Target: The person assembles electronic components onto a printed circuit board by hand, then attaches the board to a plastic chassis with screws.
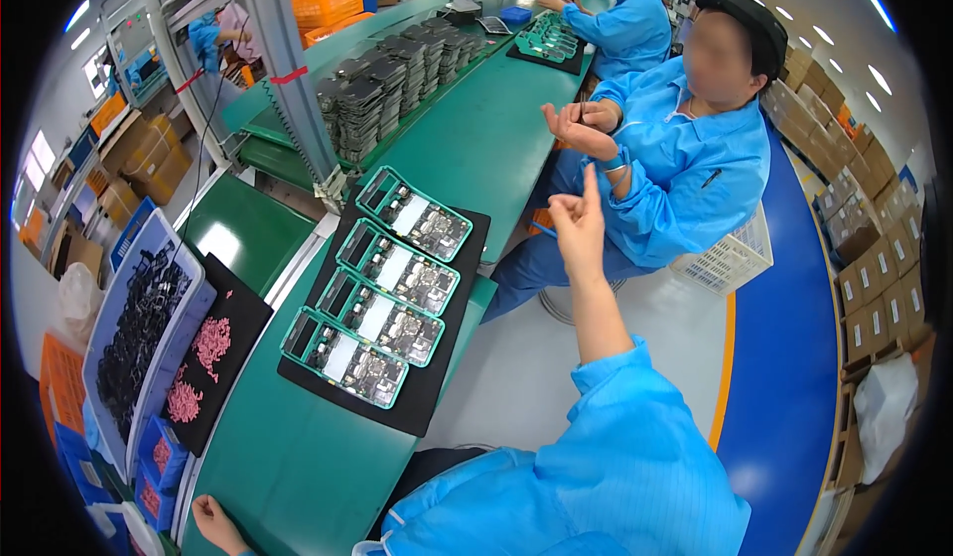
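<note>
From where I watched, little looked finished. At the left edge of the long green bench (298, 457) sat a pale blue plastic tray heaped with small black parts (139, 333). Just beside it lay a black mat strewn with pink rubbery pieces (204, 357); both piles looked untouched. Toward the bench's right edge a larger black mat (437, 387) carried four green carrier frames holding bare circuit boards (382, 293), lined up in a slanting row. I could not tell whether any board had been worked on, so I judged the row still to be dealt with.

My left hand (216, 524) rested at the bench's near edge, low in the picture, fingers loosely apart and holding nothing I could see.

My right hand (578, 220) was raised well off the bench, past its right edge, the blue-sleeved forearm stretched forward and upward. The index finger pointed straight up and the other fingers curled in around a thin blue stick-like tool (543, 228), which poked out to the left; the grip itself was too small to read clearly.

Beyond it a seated co-worker in a blue smock (685, 169) held both hands up together near the chest.
</note>
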